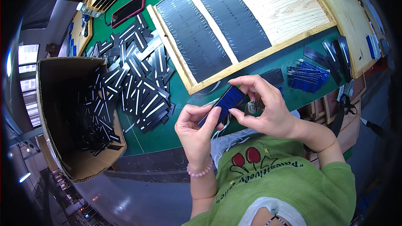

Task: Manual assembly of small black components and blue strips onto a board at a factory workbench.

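A small dark blue panel with fine stripes (226, 102) is held up between my two hands, tilted, above the near edge of the table. My left hand (196, 126) pinches its lower left end between thumb and fingers. At the upper right end, the thumb and index finger of my right hand (268, 111) grip its edges. A small brownish, shiny piece (253, 106) shows by the curled fingers of my right hand; what it is I cannot make out. Thin pale strands hang behind the panel.
Black strips with white lines (144, 96) pile up on the green table (184, 136) and spill into a cardboard box (83, 168). A wood-framed board (289, 44) carries two dark sheets. Blue pieces with wires (307, 76) lie right; a red-edged phone (127, 11) lies far left.
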Demonstrator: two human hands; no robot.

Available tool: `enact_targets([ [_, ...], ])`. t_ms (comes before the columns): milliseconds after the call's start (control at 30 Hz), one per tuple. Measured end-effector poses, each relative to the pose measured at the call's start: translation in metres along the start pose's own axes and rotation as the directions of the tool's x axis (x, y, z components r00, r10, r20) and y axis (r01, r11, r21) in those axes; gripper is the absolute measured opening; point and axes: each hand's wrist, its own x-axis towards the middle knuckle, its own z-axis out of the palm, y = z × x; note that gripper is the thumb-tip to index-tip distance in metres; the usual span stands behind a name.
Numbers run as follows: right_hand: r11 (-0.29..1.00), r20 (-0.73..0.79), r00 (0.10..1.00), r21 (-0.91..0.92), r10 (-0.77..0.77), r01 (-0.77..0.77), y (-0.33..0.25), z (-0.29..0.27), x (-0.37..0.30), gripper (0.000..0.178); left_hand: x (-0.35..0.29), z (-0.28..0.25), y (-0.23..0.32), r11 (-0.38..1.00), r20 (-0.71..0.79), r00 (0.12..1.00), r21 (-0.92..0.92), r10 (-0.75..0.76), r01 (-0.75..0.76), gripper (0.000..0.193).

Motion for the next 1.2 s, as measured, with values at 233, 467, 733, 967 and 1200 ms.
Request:
enact_targets([
  [233, 0.993, 0.051, 0.997, 0.098, 0.065, -0.070, 0.001, -0.004, -0.001, 0.046, 0.000, 0.001, -0.001, 0.999, -0.026, 0.999, 0.010, 0.031, -0.030, 0.016],
  [467, 0.949, 0.068, 0.984, 0.261, 0.166, -0.178, 0.002, -0.004, 0.001, 0.031, -0.001, 0.001, 0.000, 0.998, -0.026, 0.999, 0.049, 0.036, -0.035, 0.017],
  [733, 0.944, 0.024, 0.990, 0.300, 0.139, -0.140, 0.003, -0.004, 0.006, 0.032, 0.004, 0.008, 0.000, 0.974, -0.065, 0.988, 0.190, 0.140, -0.125, 0.026],
  [967, 0.928, -0.052, 0.989, 0.355, 0.141, -0.113, 0.000, -0.013, 0.012, 0.034, 0.000, 0.005, 0.012, 0.999, 0.089, 0.996, -0.037, 0.027, -0.024, 0.023],
  [1200, 0.914, -0.236, 0.891, -0.226, -0.387, 0.337, -0.010, -0.021, 0.001, 0.048, -0.005, -0.001, 0.015, 0.999, 0.073, 0.997, -0.047, -0.009, 0.012, 0.025],
])
